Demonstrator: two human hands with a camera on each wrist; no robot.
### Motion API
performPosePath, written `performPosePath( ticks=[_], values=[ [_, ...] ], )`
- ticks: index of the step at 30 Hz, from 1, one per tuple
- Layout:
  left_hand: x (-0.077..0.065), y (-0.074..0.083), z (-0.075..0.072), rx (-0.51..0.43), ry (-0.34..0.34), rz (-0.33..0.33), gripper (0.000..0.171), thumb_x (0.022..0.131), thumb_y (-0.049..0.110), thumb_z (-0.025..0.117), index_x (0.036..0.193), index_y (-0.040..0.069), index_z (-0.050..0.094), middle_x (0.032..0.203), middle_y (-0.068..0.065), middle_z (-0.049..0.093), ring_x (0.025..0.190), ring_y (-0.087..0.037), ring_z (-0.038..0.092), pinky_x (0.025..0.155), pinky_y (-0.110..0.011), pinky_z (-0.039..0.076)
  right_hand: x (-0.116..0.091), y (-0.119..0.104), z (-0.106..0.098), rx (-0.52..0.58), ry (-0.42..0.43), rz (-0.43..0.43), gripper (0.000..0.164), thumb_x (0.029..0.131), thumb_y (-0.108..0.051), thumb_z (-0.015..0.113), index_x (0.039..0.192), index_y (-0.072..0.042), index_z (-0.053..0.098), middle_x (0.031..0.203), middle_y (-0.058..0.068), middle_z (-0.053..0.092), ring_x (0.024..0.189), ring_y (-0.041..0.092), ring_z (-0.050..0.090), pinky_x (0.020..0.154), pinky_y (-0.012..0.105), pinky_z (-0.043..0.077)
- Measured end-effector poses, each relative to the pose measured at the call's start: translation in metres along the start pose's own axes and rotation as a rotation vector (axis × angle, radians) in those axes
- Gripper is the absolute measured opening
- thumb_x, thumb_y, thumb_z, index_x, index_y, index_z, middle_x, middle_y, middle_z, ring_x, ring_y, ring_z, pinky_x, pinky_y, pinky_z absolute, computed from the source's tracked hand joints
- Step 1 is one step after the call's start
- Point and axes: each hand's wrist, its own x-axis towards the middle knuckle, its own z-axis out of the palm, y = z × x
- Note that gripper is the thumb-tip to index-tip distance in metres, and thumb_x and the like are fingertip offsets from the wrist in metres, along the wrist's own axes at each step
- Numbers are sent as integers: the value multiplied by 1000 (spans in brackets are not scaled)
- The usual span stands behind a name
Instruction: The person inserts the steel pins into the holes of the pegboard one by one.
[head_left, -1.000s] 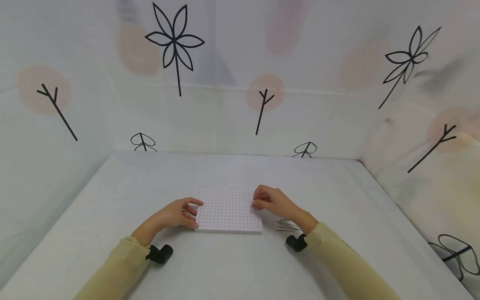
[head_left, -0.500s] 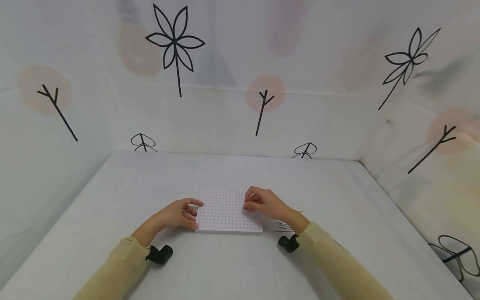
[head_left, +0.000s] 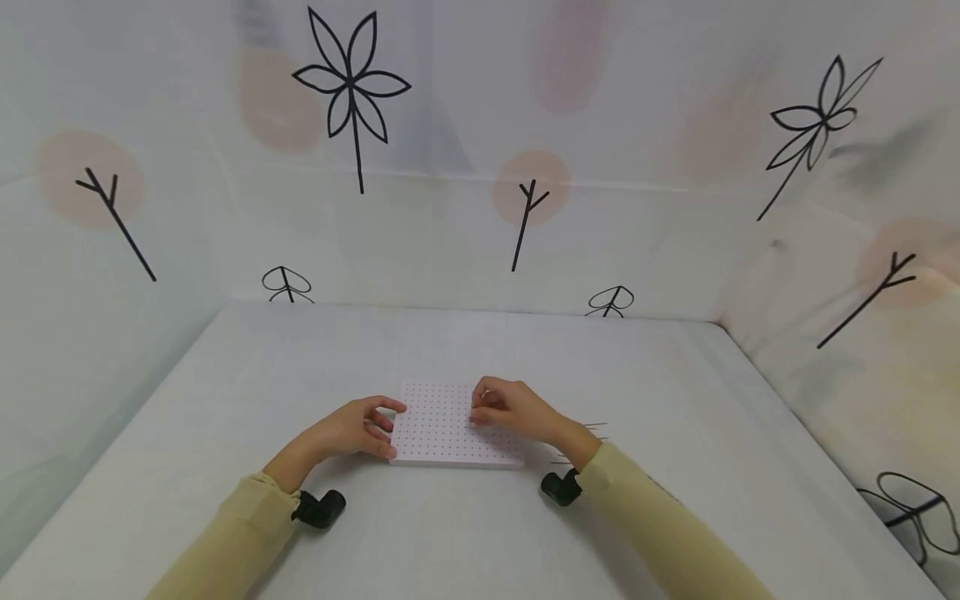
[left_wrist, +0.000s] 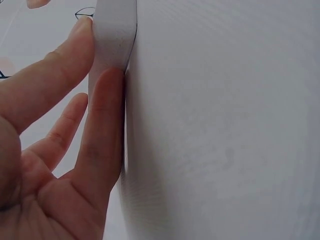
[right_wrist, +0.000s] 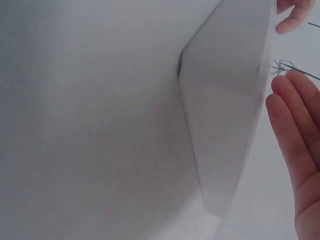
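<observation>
A white board (head_left: 431,429) with a grid of small holes lies flat on the table. My left hand (head_left: 352,427) rests at its left edge; the left wrist view shows the thumb and nearly straight fingers (left_wrist: 102,115) against the board's side (left_wrist: 115,30). Over the right half of the board is my right hand (head_left: 517,407), thumb and fingertips together, low above the holes. In the right wrist view a thin dark stick (right_wrist: 302,72) crosses the tips of its fingers (right_wrist: 285,115). Where the stick's end is cannot be made out.
Several thin sticks (head_left: 596,425) lie on the white table (head_left: 315,350) right of the board, partly behind the right wrist. Black wrist cameras (head_left: 322,508) hang below both sleeves. A pale cloth wall (head_left: 442,242) with plant drawings closes off the back and sides.
My right hand has moved left from the board's right edge to over its right half. More of the loose sticks shows beside the wrist. My left hand and the board have stayed in place.
</observation>
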Motion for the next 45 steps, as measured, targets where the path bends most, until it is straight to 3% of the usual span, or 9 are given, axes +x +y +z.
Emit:
performPosePath(
  ticks=[17,31,37,45],
  values=[
    [2,-2,-1,3,-13,-4,63,69,4,81,125,7,53,96,-9,55,81,-18,59,71,-33,48,19,-9,11,-30,-34,-46,10,88,-8,64,90,-8,54,85,1,66,79,8,61,77,25,46],
    [1,0,-2,-2,-12,2,62,69,4,81,124,5,53,95,-9,55,80,-18,59,71,-32,49,25,-11,15,-150,-64,-5,6,87,-6,65,86,-9,60,83,-5,62,75,6,57,72,23,47],
    [1,2,-2,-3,-11,1,62,69,4,81,124,5,53,95,-9,56,80,-18,59,71,-32,49,25,-12,15,-151,-69,-23,6,86,-5,66,86,-8,60,81,-4,61,73,7,56,70,22,47],
    [0,3,-2,-14,-16,-2,62,69,2,81,124,4,53,95,-11,55,80,-18,59,70,-32,49,21,-11,12,-158,-60,26,10,84,-3,67,89,-9,61,83,-5,62,77,8,57,73,23,47]
  ],
)
